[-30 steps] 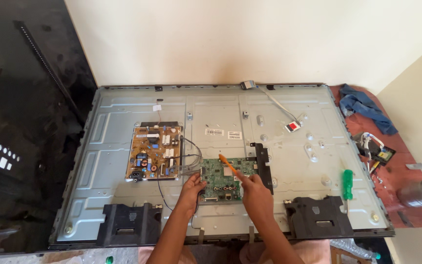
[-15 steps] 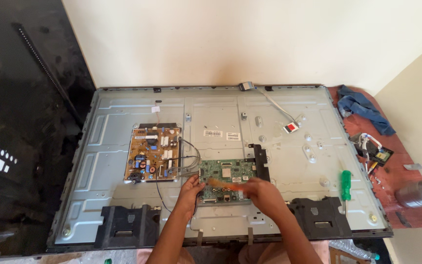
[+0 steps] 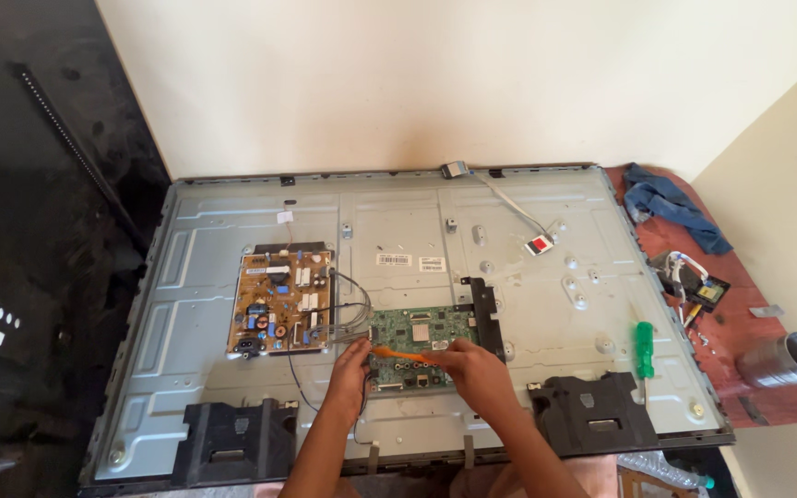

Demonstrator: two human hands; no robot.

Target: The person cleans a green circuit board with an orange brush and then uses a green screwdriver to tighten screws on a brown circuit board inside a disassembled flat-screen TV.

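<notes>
A green circuit board [image 3: 417, 325] is mounted low at the middle of a large grey metal television back panel [image 3: 546, 277]. Both my hands lie over the board's lower part. A thin orange tool [image 3: 398, 353] lies level across the board between them. My right hand [image 3: 477, 367] grips its right end. My left hand [image 3: 350, 369] is closed at its left end, beside a bundle of grey wires [image 3: 348, 318]. Those wires run to a brown power board [image 3: 279, 302] on the left.
Two black speaker boxes [image 3: 232, 441] [image 3: 592, 413] sit at the panel's lower corners. A green-handled screwdriver [image 3: 644, 349] lies at the right. On the red table [image 3: 740, 323] beyond are a blue cloth [image 3: 671, 205], a small wired part [image 3: 698, 288] and a metal cup [image 3: 791, 360]. A dark screen panel [image 3: 39, 277] lies at the left.
The orange tool pointed up and left from my right hand one second ago. It has swung down to lie level, and my left hand has met its free end.
</notes>
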